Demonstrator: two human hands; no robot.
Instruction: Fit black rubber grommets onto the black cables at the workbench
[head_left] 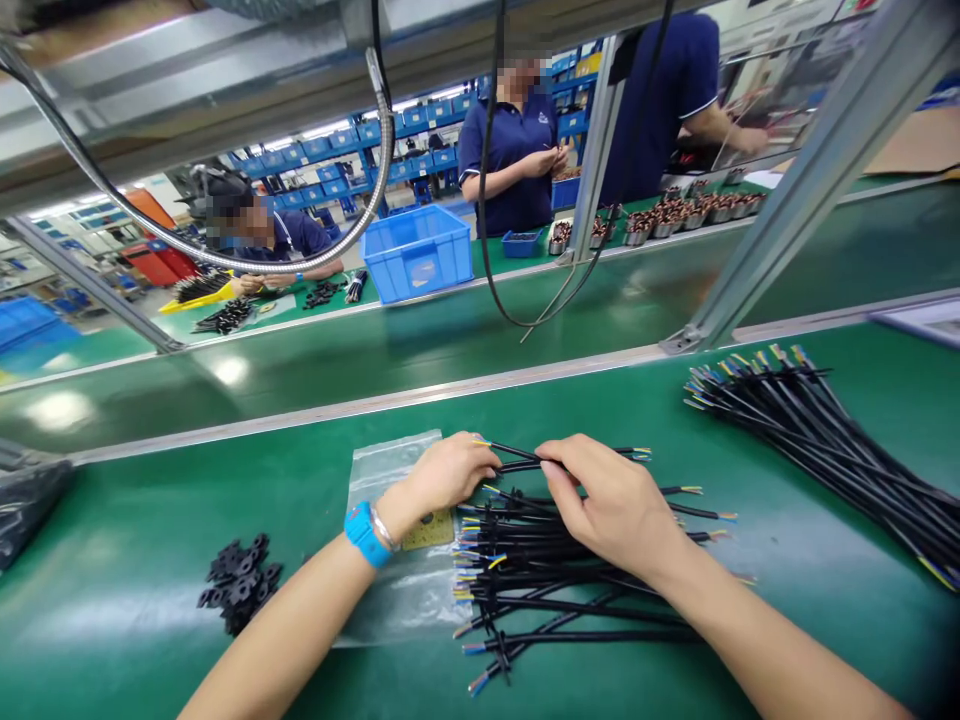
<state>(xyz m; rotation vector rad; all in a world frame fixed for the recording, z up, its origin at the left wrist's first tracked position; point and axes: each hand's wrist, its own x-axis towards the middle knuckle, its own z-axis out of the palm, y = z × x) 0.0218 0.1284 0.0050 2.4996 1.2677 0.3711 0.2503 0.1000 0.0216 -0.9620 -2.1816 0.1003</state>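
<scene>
We hold two black cables [517, 453] in front of us, just beyond the pile [525, 580] of similar ones on the green table [322, 690]. Our right hand [611, 500] pinches them between thumb and fingers. Our left hand [454, 470] is curled narrow at their left ends; the fingertips are partly hidden, so we cannot tell whether it grips or only touches.

The cables lie close together, so a loose pinch could let one roll or slip away from the other. The coloured wires at the ends are bare of the black jacket, and a hard squeeze or a snag could bend or splay them. Our right forearm hangs over the pile; if it drops, it could drag those cables askew and mix up their ends. The clear bag [375, 468] lies beneath our left wrist and could catch and shift, carrying the yellow piece [431, 532] along. The black parts [240, 580] are loose beside our left forearm, where a sweep could scatter them.
</scene>
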